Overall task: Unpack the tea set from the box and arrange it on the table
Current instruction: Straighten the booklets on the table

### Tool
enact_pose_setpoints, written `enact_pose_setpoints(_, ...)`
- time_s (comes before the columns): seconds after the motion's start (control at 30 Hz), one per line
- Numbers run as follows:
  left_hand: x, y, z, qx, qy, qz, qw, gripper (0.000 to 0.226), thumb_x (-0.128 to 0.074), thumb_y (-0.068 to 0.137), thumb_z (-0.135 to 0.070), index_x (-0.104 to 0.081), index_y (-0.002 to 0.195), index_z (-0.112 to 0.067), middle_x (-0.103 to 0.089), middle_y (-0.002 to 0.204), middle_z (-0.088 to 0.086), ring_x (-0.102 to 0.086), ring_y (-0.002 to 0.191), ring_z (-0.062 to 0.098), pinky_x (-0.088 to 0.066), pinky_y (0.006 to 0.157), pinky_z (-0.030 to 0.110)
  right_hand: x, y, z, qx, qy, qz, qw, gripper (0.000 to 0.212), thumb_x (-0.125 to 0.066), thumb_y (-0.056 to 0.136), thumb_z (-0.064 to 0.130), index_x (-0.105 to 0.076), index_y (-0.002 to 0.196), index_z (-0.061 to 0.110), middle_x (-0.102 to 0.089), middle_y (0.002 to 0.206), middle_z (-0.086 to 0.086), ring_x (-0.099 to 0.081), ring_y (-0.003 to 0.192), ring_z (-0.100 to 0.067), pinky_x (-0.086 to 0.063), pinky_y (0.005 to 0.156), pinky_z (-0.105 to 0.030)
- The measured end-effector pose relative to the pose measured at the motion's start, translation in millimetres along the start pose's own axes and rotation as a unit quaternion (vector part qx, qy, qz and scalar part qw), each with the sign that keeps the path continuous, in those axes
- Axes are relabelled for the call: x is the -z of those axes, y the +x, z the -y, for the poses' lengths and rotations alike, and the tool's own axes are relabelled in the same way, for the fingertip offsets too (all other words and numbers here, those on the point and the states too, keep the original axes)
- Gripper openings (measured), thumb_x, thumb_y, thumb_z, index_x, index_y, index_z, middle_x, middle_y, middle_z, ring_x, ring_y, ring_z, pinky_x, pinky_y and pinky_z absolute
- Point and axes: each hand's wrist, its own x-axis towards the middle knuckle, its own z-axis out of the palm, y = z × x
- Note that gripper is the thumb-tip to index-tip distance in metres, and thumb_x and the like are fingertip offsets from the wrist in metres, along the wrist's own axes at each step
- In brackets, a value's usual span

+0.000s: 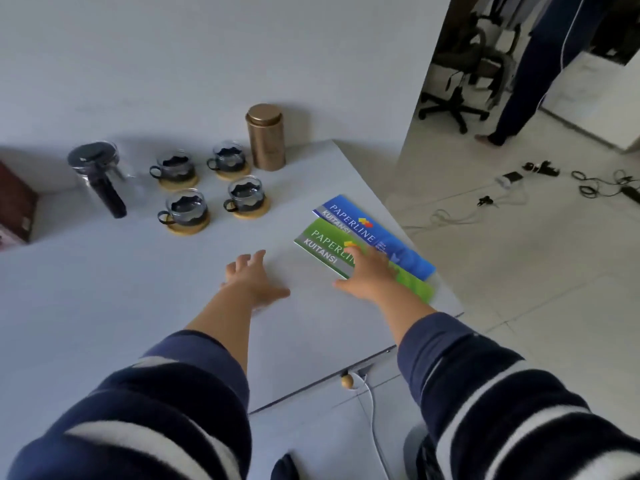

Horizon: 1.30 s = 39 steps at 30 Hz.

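Hands are stretched over a white table (104, 306): the left hand (252, 282) spread flat and empty on bare tabletop, the right hand (369, 271) spread, fingers laid on a green booklet (322, 245) near the right edge. A blue booklet (377, 233) is overlapped beside it. Four cups (207, 188), a teapot (98, 174) and a bronze canister (265, 136) are ranged by the wall, a red box (15, 209) at the left edge.

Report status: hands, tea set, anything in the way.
Left hand open, flat on table; right hand open on green booklet. Teapot, four cups, tin set out. Box at left edge. Nothing blocking.
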Motion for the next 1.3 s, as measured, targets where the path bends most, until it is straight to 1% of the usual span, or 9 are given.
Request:
enact_pose_setpoints(0.1,-5,3,37,0.011,0.030,0.024,0.999,0.110,-0.077,0.066,-0.057,-0.013,0.151,-0.031,-0.020,0.154,0.002,-0.018,0.140,0.031,-0.030,0.112,0.050,-13,13,-2,-0.029,-0.060,-0.024,0.998,0.095,-0.072,0.067,0.056,-0.022,0.146,0.039,-0.029,0.150,-0.004,-0.029,0.139,-0.030,-0.033,0.109,-0.047)
enact_pose_setpoints(0.2,-4,8,45,-0.003,0.050,-0.021,0.999,0.104,-0.071,0.063,-0.070,-0.024,0.147,-0.032,-0.033,0.141,-0.001,-0.028,0.131,0.028,-0.040,0.102,0.047,-15,19,-6,-0.043,-0.035,-0.050,0.997,0.087,-0.072,0.067,0.054,-0.030,0.142,0.041,-0.036,0.145,-0.004,-0.032,0.136,-0.030,-0.034,0.107,-0.044)
enact_pose_setpoints(0.4,0,25,10,0.002,-0.092,-0.055,0.994,0.081,-0.065,0.071,-0.066,-0.045,0.134,-0.020,-0.046,0.128,0.007,-0.040,0.122,0.030,-0.041,0.098,0.040,-12,27,-4,-0.052,-0.041,-0.081,0.994,0.075,-0.072,0.060,0.053,-0.042,0.126,0.033,-0.046,0.125,-0.010,-0.039,0.122,-0.030,-0.026,0.106,-0.038)
enact_pose_setpoints(0.57,-8,42,-56,-0.011,-0.185,-0.055,0.981,0.073,-0.063,0.072,-0.066,-0.052,0.126,-0.018,-0.049,0.123,0.007,-0.044,0.121,0.030,-0.038,0.099,0.036,-1,35,-4,-0.065,0.030,-0.102,0.992,0.075,-0.077,0.061,0.043,-0.041,0.126,0.031,-0.039,0.124,-0.008,-0.046,0.116,-0.030,-0.038,0.102,-0.039)
enact_pose_setpoints(0.77,-17,77,-119,-0.006,-0.224,-0.057,0.973,0.079,-0.063,0.074,-0.064,-0.045,0.133,-0.015,-0.046,0.129,0.008,-0.038,0.125,0.029,-0.037,0.100,0.036,18,63,-16,-0.049,0.042,-0.127,0.990,0.070,-0.077,0.064,0.040,-0.041,0.123,0.027,-0.041,0.123,-0.006,-0.046,0.116,-0.029,-0.038,0.096,-0.037)
enact_pose_setpoints(0.93,-23,102,-145,0.016,-0.238,-0.044,0.970,0.093,-0.063,0.078,-0.063,-0.026,0.149,-0.015,-0.031,0.148,0.007,-0.023,0.138,0.029,-0.032,0.107,0.038,24,94,-27,-0.049,0.125,-0.077,0.988,0.061,-0.068,0.077,0.040,-0.042,0.130,0.025,-0.046,0.128,-0.005,-0.039,0.125,-0.028,-0.038,0.099,-0.039)
enact_pose_setpoints(1.07,-31,117,-158,0.110,-0.268,-0.093,0.952,0.045,-0.050,0.095,-0.031,-0.044,0.136,-0.012,-0.034,0.143,0.010,-0.033,0.130,0.032,-0.039,0.098,0.039,35,125,-29,-0.068,0.183,-0.066,0.979,0.047,-0.052,0.091,0.033,-0.042,0.135,0.022,-0.045,0.139,-0.006,-0.035,0.130,-0.029,-0.037,0.104,-0.044)
enact_pose_setpoints(1.17,-32,127,-168,0.203,-0.327,-0.094,0.918,0.050,-0.056,0.087,-0.012,-0.040,0.133,-0.004,-0.033,0.141,0.016,-0.040,0.126,0.037,-0.043,0.102,0.041,41,147,-22,-0.081,0.150,-0.022,0.985,0.066,-0.057,0.087,0.045,-0.036,0.142,0.015,-0.045,0.141,-0.009,-0.036,0.132,-0.032,-0.036,0.103,-0.042)
enact_pose_setpoints(1.3,-25,143,-181,0.226,-0.359,-0.084,0.902,0.048,-0.057,0.085,-0.011,-0.045,0.131,-0.006,-0.041,0.136,0.015,-0.049,0.121,0.039,-0.045,0.102,0.042,36,175,-10,-0.096,0.152,0.022,0.983,0.053,-0.063,0.072,0.057,-0.060,0.105,0.015,-0.064,0.116,-0.012,-0.057,0.107,-0.033,-0.047,0.082,-0.036)
